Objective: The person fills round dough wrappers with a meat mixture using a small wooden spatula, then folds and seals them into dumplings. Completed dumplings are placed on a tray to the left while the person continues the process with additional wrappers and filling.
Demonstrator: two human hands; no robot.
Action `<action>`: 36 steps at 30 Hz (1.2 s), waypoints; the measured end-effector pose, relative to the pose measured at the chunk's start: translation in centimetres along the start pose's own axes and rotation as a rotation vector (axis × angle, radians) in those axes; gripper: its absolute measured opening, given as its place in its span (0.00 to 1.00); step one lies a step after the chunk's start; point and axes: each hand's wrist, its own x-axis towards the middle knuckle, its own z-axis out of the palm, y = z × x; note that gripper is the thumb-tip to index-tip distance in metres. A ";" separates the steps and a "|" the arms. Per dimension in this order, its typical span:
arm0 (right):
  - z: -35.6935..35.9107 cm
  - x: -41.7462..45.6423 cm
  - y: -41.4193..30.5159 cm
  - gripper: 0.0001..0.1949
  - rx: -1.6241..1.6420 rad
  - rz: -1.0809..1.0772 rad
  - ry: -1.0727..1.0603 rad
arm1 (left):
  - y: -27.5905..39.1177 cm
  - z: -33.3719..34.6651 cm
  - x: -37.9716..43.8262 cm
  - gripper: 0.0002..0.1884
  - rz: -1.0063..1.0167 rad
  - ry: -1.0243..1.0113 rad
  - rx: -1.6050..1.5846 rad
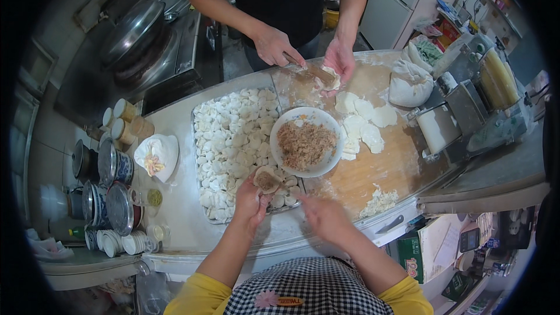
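Note:
My left hand (251,201) holds a round dough wrapper (267,178) with a dab of minced filling in it, over the near edge of the dumpling tray. My right hand (323,218) is blurred, just right of the tray's near corner, with its fingers curled. Whether it grips a thin tool cannot be made out. Ahead of both hands is a white bowl (280,157) of minced filling (306,143). Many folded dumplings (236,131) cover the metal tray (192,140). Flat dough wrappers (369,133) lie overlapping on the wooden board (380,170), right of the bowl.
Across the table, another person's hands (339,61) hold a wrapper and a wooden spatula (317,73). Dough scraps (379,203) lie at the board's near edge. A dough roller machine (450,118) and a cloth sack (409,83) stand right; jars (124,129) and a white bag (156,155) stand left.

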 end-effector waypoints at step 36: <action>1.0 0.4 0.5 0.05 0.082 -0.094 0.406 | -1.7 3.1 -4.4 0.26 -0.155 -0.262 -0.009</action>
